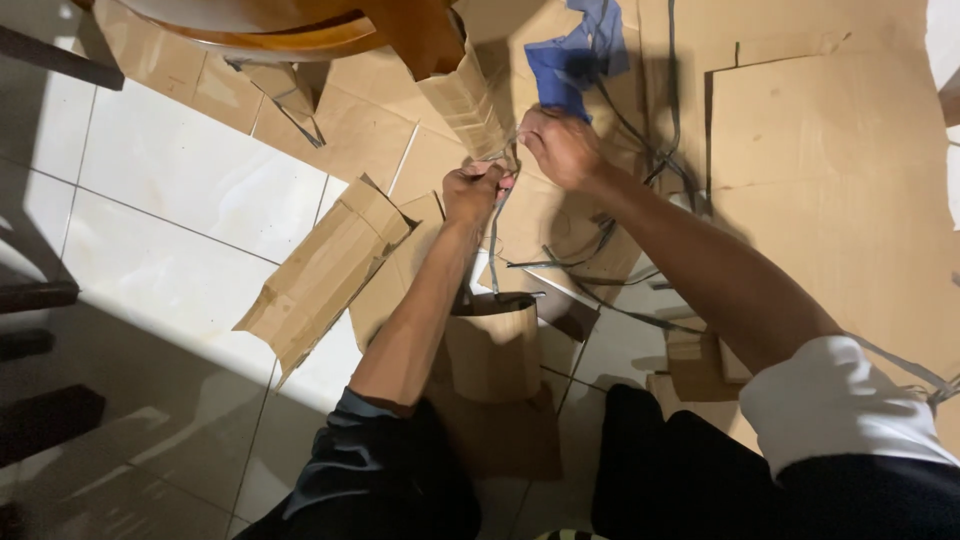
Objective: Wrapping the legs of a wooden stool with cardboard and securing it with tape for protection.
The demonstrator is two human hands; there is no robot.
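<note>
At 12 o'clock, left hand (475,190) and right hand (560,148) both fisted on grey strap (494,245); strap's upper end hidden behind cardboard (470,100).

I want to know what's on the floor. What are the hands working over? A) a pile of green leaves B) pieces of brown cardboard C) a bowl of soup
B: the left hand and right hand meet above flat brown cardboard spread over the white floor tiles, with more folded pieces beside them.
</note>
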